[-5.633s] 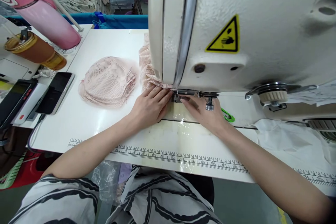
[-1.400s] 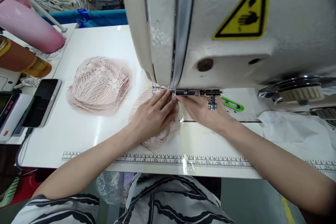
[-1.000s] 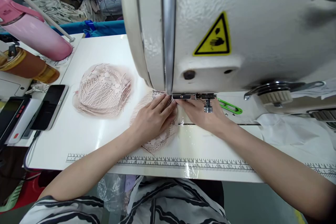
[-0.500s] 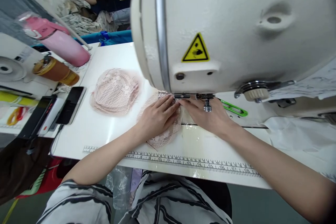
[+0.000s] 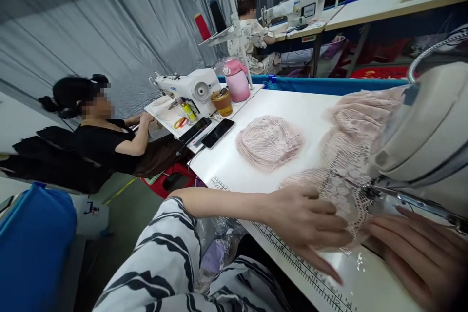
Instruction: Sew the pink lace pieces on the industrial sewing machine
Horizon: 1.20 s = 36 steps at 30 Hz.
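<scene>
My left hand (image 5: 305, 222) lies flat, fingers stretched out, on a piece of pink lace (image 5: 341, 190) on the white sewing table (image 5: 288, 100). My right hand (image 5: 417, 248) rests open beside it at the lower right, fingers pointing left toward the lace edge. The lace runs under the white sewing machine head (image 5: 427, 141) at the right. A separate stack of pink lace pieces (image 5: 268, 141) sits further back on the table. More gathered lace (image 5: 361, 107) is piled behind the machine.
Two phones (image 5: 208, 132) lie at the table's left edge near a pink bottle (image 5: 237, 80) and a brown cup (image 5: 222, 102). A person in black (image 5: 98, 141) sits at a neighbouring sewing machine (image 5: 190, 88); another person (image 5: 252, 34) works further back.
The camera has swung sharply left and up, so the room and the co-workers show. My hands stay on the lace by the machine, which has shifted to the right edge.
</scene>
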### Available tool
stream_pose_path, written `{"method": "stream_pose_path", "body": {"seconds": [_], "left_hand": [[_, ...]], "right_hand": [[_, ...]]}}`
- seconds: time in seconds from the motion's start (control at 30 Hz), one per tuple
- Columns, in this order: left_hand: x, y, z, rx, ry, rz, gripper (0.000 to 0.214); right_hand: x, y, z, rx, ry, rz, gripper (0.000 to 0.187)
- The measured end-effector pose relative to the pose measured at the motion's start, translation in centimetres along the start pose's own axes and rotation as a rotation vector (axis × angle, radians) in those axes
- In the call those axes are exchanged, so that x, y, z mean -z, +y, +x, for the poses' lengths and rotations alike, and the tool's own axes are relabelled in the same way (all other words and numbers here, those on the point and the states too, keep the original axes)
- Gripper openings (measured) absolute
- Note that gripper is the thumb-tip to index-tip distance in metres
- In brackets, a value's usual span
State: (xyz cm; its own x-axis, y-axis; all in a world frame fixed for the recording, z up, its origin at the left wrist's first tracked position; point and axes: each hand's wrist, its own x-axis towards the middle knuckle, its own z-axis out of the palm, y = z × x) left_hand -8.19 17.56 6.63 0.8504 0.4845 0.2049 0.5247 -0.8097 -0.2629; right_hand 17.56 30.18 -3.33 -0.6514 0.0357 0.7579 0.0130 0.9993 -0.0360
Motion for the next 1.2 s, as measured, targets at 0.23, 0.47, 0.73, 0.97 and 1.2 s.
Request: {"method": "stream_pose_path", "body": {"seconds": [0.23, 0.47, 0.73, 0.97, 1.2], "left_hand": [[0.8, 4.4, -4.6, 0.214, 0.139, 0.063, 0.009], [4.1, 2.1, -1.8, 0.542, 0.043, -0.352, 0.018], [2.1, -1.3, 2.2, 0.263, -0.2, -0.298, 0.009], [0.6, -0.9, 3.3, 0.145, 0.029, -0.06, 0.024], [0.1, -0.8, 3.3, 0.155, 0.149, -0.037, 0.027]], "right_hand": [[2.7, -3.9, 4.2, -0.041, -0.194, -0.093, 0.022], [4.0, -4.3, 5.1, -0.114, -0.265, -0.087, 0.012], [4.1, -4.3, 5.1, -0.114, -0.148, -0.106, 0.008], [4.2, -4.1, 4.6, -0.168, -0.204, -0.098, 0.012], [3.6, -4.6, 4.9, -0.243, -0.32, -0.152, 0.015]]}}
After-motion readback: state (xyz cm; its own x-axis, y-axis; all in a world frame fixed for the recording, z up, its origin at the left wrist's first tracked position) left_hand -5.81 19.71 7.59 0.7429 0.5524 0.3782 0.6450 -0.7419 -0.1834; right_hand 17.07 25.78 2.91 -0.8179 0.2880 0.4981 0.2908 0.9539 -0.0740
